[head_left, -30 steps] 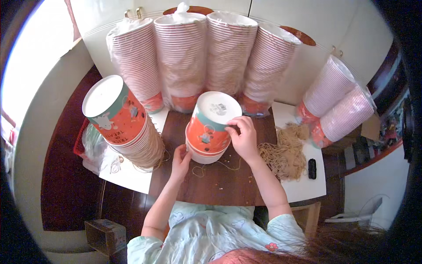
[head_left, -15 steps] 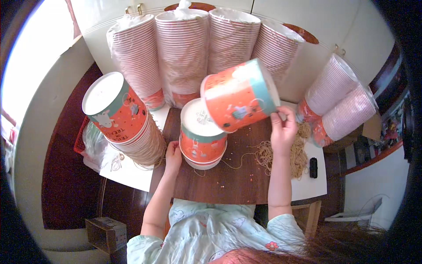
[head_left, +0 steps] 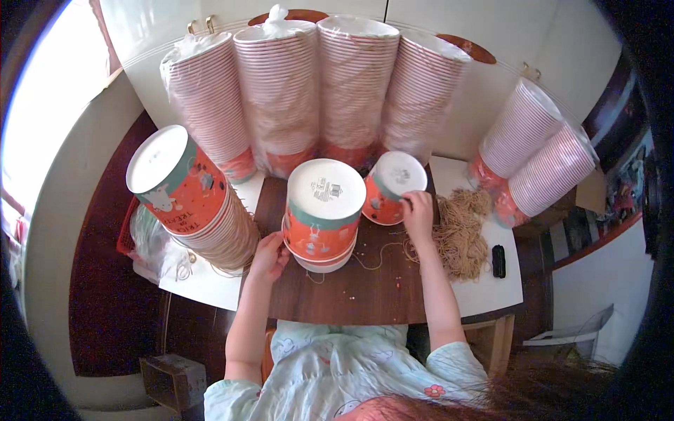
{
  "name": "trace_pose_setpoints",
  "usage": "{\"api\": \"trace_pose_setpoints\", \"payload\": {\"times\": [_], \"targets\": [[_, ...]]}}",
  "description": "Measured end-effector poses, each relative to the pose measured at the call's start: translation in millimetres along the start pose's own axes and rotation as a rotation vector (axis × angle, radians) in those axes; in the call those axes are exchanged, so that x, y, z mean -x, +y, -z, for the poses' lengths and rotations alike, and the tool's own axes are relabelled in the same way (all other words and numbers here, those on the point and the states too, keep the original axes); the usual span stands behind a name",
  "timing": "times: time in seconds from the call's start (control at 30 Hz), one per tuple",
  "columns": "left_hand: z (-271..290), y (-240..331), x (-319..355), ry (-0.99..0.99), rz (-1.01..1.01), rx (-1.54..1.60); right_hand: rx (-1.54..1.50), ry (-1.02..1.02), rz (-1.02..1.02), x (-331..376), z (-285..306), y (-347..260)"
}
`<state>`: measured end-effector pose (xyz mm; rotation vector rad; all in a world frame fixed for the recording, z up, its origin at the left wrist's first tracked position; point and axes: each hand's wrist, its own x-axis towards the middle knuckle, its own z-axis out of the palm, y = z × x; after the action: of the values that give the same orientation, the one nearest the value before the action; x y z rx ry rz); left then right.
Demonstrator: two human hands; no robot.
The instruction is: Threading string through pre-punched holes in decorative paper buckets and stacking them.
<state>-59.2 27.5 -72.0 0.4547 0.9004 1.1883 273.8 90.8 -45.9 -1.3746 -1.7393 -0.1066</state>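
Note:
Upside down in the middle of the table, a small stack of orange and green paper buckets shows its white base on top. My left hand is at the stack's lower left, fingers curled in against the rim. Just to the right and farther back, a single paper bucket of the same kind stands base up. The fingers of my right hand are closed on its near right edge. A thin tan cord lies loose between the stack and my right forearm.
A tall stack of corded buckets leans at the left. Plastic-wrapped bucket stacks line the back, with more wrapped stacks at the right. A tan cord heap and a small black object lie at the right.
The single bucket, held tilted in the air by my right hand, has come down onto the table right of the middle stack. My left hand stays by that stack's rim.

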Motion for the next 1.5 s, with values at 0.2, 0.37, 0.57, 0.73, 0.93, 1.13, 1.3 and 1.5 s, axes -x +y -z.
{"api": "trace_pose_setpoints", "payload": {"times": [0.2,0.37,0.57,0.73,0.93,1.13,1.3,1.5], "targets": [[-16.3,22.4,17.3,-0.049,-0.001,-0.026,0.202,-0.056,0.136,9.3,0.1,-25.1],[-26.4,34.5,20.4,-0.081,-0.018,-0.022,-0.603,-0.279,-0.046,50.9,-21.8,-57.4],[-45.2,45.7,31.0,-0.015,-0.071,-0.213,-0.942,-0.366,-0.355,58.8,-37.4,-95.8],[-55.1,69.5,25.0,0.043,-0.320,-0.398,-0.851,-0.281,-0.174,9.4,-4.0,-120.6],[-84.5,95.3,6.8,-0.251,-0.617,-0.758,-1.197,-0.123,-0.168,-44.2,6.1,-113.0],[-83.3,63.8,21.1,-0.307,-0.979,-1.664,-1.487,-0.136,-0.400,-41.6,-35.5,-81.7],[-69.1,64.6,38.2,-0.284,-0.844,-1.536,-1.393,-0.350,-0.602,-35.8,-82.3,-70.3],[-37.0,55.0,51.7,-0.314,-0.950,-1.447,-1.388,-0.368,-0.692,-16.9,-116.5,-59.8]]}}
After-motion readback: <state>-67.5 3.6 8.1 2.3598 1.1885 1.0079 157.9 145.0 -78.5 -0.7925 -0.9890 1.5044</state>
